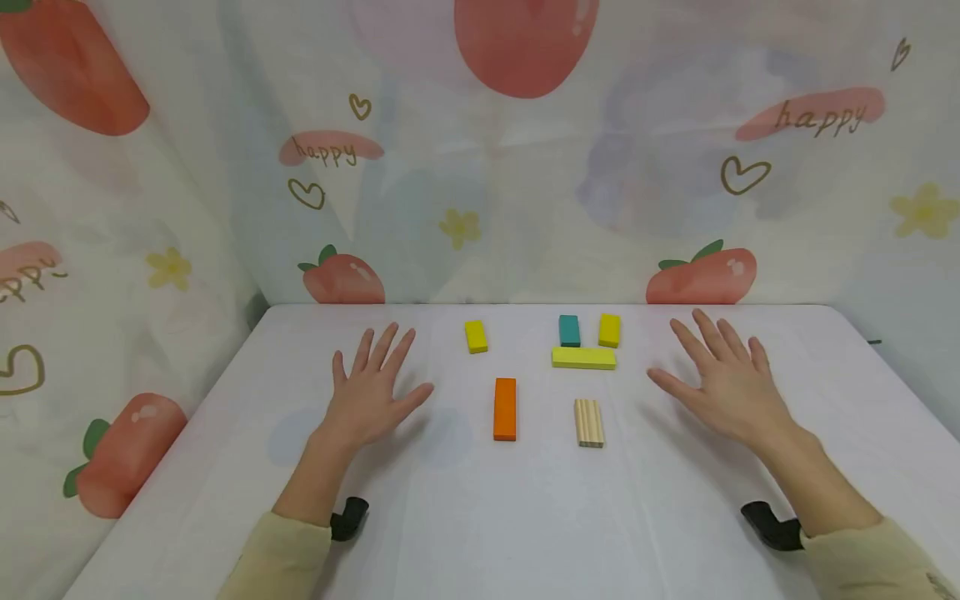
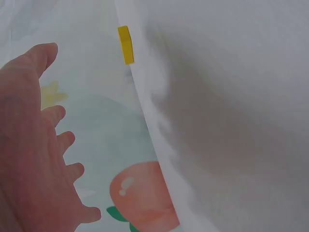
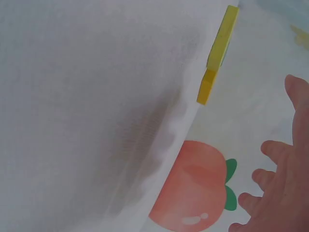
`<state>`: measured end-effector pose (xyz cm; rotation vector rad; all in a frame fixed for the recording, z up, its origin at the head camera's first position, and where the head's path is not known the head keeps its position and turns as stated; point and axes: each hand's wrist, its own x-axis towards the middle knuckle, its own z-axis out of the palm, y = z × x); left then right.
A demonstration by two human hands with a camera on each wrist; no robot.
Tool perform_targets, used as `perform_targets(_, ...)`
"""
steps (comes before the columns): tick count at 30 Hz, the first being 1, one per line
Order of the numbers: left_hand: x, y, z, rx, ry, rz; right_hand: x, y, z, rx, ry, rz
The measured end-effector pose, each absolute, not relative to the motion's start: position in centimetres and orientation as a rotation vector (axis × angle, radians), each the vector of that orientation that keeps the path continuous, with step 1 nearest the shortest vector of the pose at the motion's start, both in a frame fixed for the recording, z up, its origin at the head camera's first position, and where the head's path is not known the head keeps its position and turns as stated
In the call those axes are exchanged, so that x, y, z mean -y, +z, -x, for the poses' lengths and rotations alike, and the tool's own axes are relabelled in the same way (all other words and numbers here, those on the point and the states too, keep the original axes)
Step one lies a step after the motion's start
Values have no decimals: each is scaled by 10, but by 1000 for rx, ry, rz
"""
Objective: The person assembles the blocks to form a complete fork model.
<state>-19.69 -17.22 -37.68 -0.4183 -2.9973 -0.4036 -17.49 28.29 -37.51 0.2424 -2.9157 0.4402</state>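
My left hand (image 1: 367, 400) is held over the left side of the table with fingers spread and nothing in it. Over the right side, my right hand (image 1: 735, 387) is spread the same way, also holding nothing. Between the hands lie several blocks. A small yellow block (image 1: 476, 337) and an orange block (image 1: 505, 409) are nearest the left hand. Nearer the right hand are a second yellow block (image 1: 610, 330), a teal block (image 1: 569, 331), a long yellow-green block (image 1: 583, 358) and a ridged pale wooden piece (image 1: 589, 423).
A white cloth covers the table (image 1: 480, 525). Behind it hangs a printed curtain (image 1: 525, 183) with fruit, hearts and "happy" lettering, which also runs along the left side. Black curved pieces (image 1: 349, 518) jut out from the sleeve ends at both wrists.
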Motion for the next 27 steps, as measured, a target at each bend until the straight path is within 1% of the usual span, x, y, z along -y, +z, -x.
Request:
perform_targets(11,143,-379,201,2978,-431,442,-267,-375,183,2921,488,-258)
perform_targets(27,115,-387,203,2906,-572,528,-247,-376,196,2893,543,-329)
